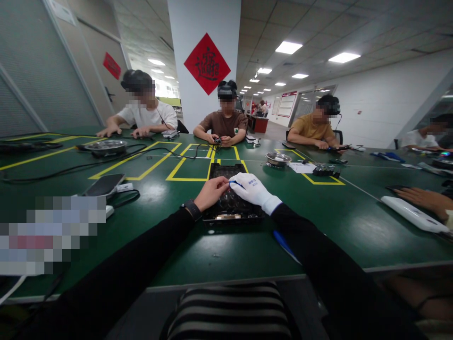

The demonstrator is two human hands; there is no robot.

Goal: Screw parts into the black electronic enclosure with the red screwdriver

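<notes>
A black open plastic case (231, 203) lies on the green table in front of me, with small parts inside and a pale metallic strip at its near edge. My left hand (214, 192), bare with a dark watch at the wrist, reaches over the case's left side with its fingers pinched together. My right hand (252, 191), in a white glove, is closed over the case's right side, its fingertips meeting the left ones. A thin blue item (232, 182) shows at the right fingertips; its kind is unclear. What the left fingertips hold is hidden.
A blue object (286, 245) lies partly under my right forearm. Phone-like dark device (104, 184) and cables sit at left. Metal bowls (278, 158) and black parts (326, 170) stand farther off. A white device (412, 213) is at right. Several people sit around the table.
</notes>
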